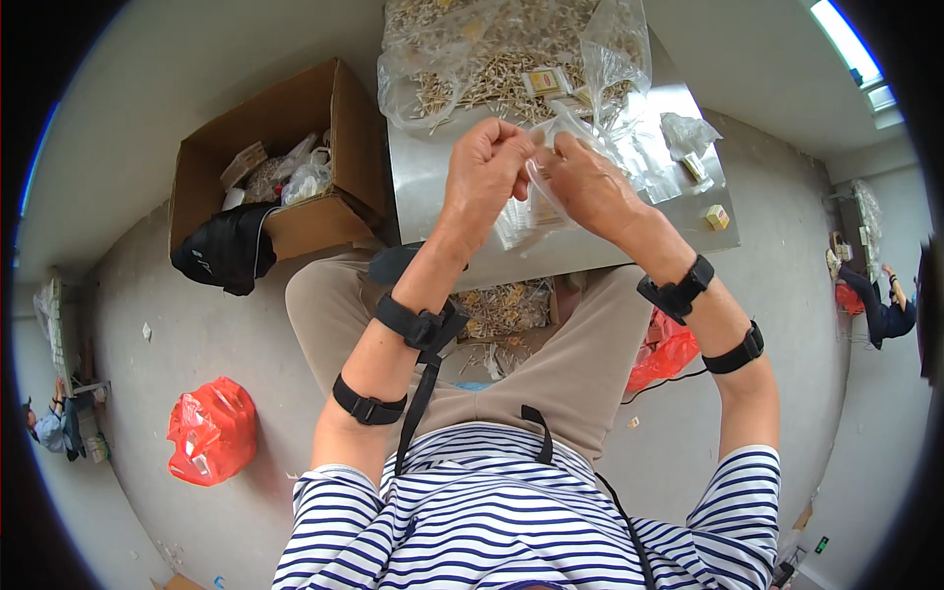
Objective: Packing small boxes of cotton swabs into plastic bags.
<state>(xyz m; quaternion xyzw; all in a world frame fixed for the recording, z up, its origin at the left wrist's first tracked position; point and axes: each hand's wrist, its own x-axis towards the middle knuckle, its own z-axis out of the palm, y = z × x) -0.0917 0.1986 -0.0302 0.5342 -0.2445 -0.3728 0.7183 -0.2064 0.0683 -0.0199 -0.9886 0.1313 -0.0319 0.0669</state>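
Head view: seated person, hands raised over a metal table [433, 182].
Left hand [484, 167]: pinching the small clear bag [544, 187] at its top edge.
Right hand [588, 182]: gripping the same bag, touching the left.
Far: big bag of small pieces [492, 59].
Left: cardboard box [285, 147].
Near left: red bag [211, 431] on floor.

Glossy clear plastic bag [539, 197], matt metal table [423, 177].

A small clear plastic bag [536, 187], crinkled and see-through, is held up between the left hand [484, 172] and the right hand [588, 182], pinched at its top edge by both. It hangs below the fingers, above the table; its contents cannot be made out.
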